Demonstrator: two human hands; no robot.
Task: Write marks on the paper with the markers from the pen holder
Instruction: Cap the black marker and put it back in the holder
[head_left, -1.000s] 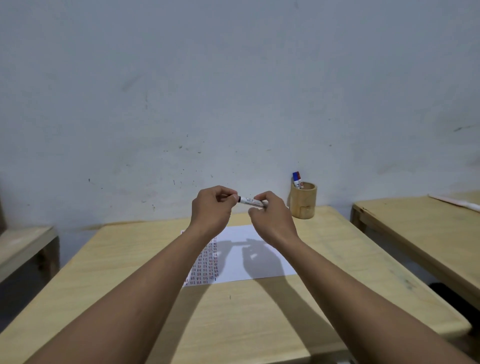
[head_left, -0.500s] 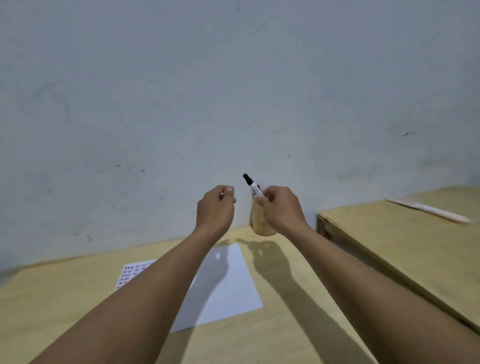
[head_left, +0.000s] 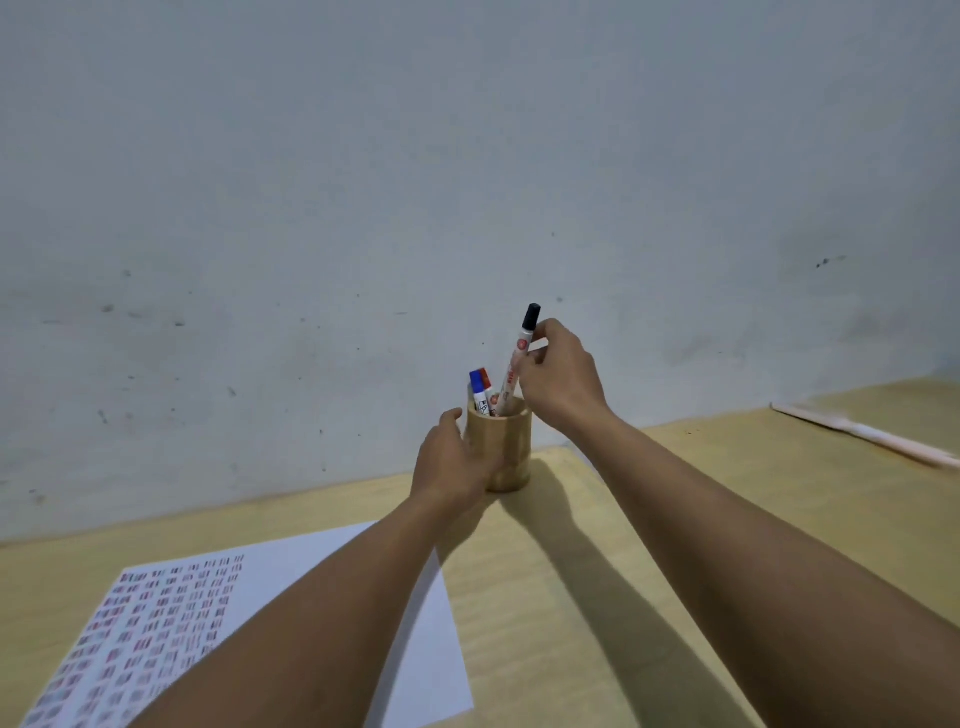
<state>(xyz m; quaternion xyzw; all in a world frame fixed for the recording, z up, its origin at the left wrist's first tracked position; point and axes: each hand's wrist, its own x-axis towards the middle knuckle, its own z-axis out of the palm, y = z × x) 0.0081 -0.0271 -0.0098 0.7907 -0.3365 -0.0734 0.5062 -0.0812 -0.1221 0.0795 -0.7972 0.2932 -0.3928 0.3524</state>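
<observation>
Black-capped white marker (head_left: 521, 358) pinched between thumb and fingertips of right hand (head_left: 558, 382), cap end up, barrel tilted, lower end dipping inside rim of bamboo pen holder (head_left: 506, 452). Blue-capped marker (head_left: 477, 391) and red-capped marker (head_left: 487, 388) standing side by side in holder, caps up, just left of the black one. Holder upright on light wooden table (head_left: 597, 597), near the wall (head_left: 363, 208), at far edge of tabletop. Left hand (head_left: 452, 462) curled loosely against holder's left side, thumb up near rim, fingers wrapping the wall; contact looks likely, firmness of grip cannot tell. White paper (head_left: 291, 623) lying flat at near left of table, well apart from holder, partly covered by left forearm; left portion filled with rows of small red, blue and dark marks, right portion blank. Second wooden table (head_left: 831, 457) at right, separate, with a long pale object (head_left: 872, 436) lying on it, blurred, identity unclear.
</observation>
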